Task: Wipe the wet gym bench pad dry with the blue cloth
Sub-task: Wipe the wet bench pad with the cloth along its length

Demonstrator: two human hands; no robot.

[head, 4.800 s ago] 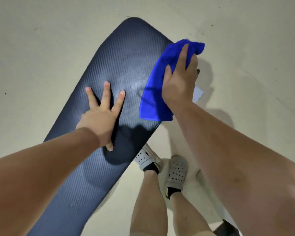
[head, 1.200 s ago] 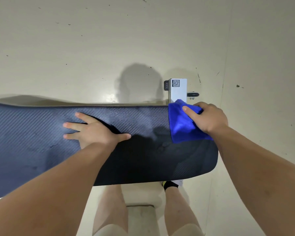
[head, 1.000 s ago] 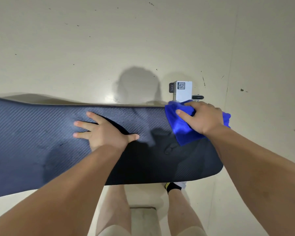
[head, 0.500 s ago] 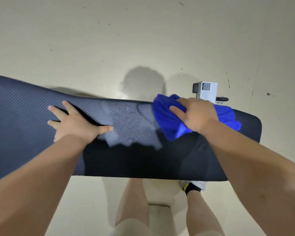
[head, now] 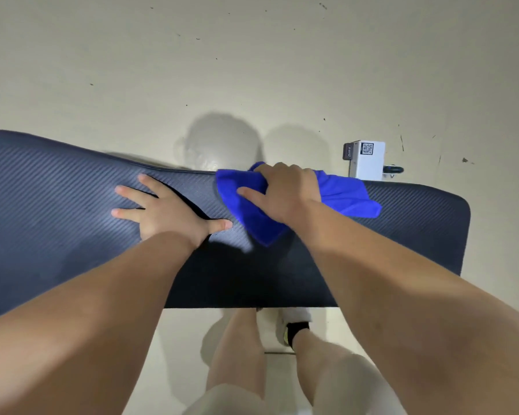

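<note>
The dark ribbed bench pad (head: 417, 223) runs left to right across the view, its rounded end at the right. My left hand (head: 165, 211) lies flat on the pad with fingers spread, holding nothing. My right hand (head: 285, 193) presses the bunched blue cloth (head: 345, 199) onto the pad near its far edge, just right of my left thumb. Part of the cloth is hidden under the hand. A pale sheen shows on the pad between my two hands.
A white bench frame post (head: 367, 158) with a QR label and a small black wheel stands behind the pad's far right edge. My legs and one shoe (head: 294, 327) stand on the beige floor (head: 252, 55) below the pad's near edge.
My right hand has slid the cloth leftward along the pad toward my left hand. The view has shifted, so the pad's right end shows further right. My left hand stays flat.
</note>
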